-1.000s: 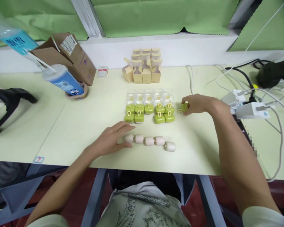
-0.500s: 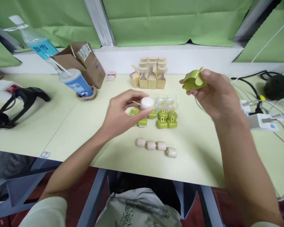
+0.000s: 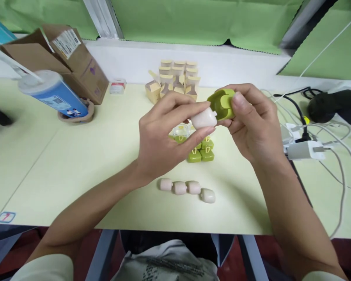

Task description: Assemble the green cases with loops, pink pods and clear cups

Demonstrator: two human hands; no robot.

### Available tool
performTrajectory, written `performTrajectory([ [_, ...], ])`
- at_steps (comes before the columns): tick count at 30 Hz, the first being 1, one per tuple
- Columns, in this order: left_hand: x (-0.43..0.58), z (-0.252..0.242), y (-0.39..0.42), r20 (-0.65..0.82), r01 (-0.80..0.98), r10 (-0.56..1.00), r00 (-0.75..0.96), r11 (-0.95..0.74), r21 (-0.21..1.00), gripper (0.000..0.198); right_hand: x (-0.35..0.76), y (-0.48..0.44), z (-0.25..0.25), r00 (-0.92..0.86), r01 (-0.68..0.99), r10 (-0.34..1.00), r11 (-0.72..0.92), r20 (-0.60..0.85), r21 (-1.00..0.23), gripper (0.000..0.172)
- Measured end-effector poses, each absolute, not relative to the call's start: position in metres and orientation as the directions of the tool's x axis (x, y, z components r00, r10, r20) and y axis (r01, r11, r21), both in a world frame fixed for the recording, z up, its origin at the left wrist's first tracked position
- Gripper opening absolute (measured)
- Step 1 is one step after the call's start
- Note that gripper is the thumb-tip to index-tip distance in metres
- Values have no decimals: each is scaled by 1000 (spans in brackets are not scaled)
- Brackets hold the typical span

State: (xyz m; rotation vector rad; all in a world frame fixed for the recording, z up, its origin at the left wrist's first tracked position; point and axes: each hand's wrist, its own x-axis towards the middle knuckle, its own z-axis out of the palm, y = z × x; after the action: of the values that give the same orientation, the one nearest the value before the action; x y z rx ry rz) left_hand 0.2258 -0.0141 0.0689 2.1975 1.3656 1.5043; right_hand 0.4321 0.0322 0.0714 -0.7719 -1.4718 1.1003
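Note:
My left hand [image 3: 166, 134] pinches a small whitish rounded piece [image 3: 204, 118] with a short peg at its right end. That peg points at the open hollow of a green plastic shell [image 3: 222, 104], which my right hand [image 3: 253, 121] grips between thumb and fingers. The two parts are close together; whether they touch I cannot tell. Below my hands, several pale pink rounded pieces [image 3: 179, 188] lie in a row on the table [image 3: 128, 210]. Green cases with yellow loops [image 3: 194, 155] stand behind them, partly hidden by my left hand, next to clear plastic pieces [image 3: 180, 130].
Small open yellow boxes [image 3: 179, 74] stand grouped against the wall. At the left are a blue cup [image 3: 57, 97], a cardboard box [image 3: 73, 58] and a small red-and-white box [image 3: 117, 86]. A white power strip [image 3: 305, 150] with cables lies at the right.
My hands have come together: the left moved right with the whitish piece, the right moved left with the green shell, whose hollow now faces the piece. The view has shifted closer.

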Motion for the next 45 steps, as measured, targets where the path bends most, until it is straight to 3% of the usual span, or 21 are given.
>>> performTrajectory([
  [8,224,53,0,852,481,518,74,-767,424,26,430,31,71,-280,-173,883,340,377,-924,31],
  [19,225,50,0,838,435,545,20,-760,484,47,430,28,67,-381,-140,839,362,388,-922,43],
  [26,227,51,-4,838,457,544,26,-753,475,43,422,29,57,-314,-168,817,453,483,-876,34],
  [31,224,54,-3,831,457,549,89,-764,455,42,419,38,39,-311,-108,797,511,517,-853,41],
  [35,217,56,-1,839,439,520,162,-799,411,36,422,44,35,-353,-39,741,599,572,-800,42],
  [41,207,55,2,790,419,575,213,-784,458,44,431,30,60,-352,79,622,764,700,-640,42],
  [45,212,53,2,758,396,631,165,-747,534,41,430,19,67,-393,193,576,814,717,-548,31],
])
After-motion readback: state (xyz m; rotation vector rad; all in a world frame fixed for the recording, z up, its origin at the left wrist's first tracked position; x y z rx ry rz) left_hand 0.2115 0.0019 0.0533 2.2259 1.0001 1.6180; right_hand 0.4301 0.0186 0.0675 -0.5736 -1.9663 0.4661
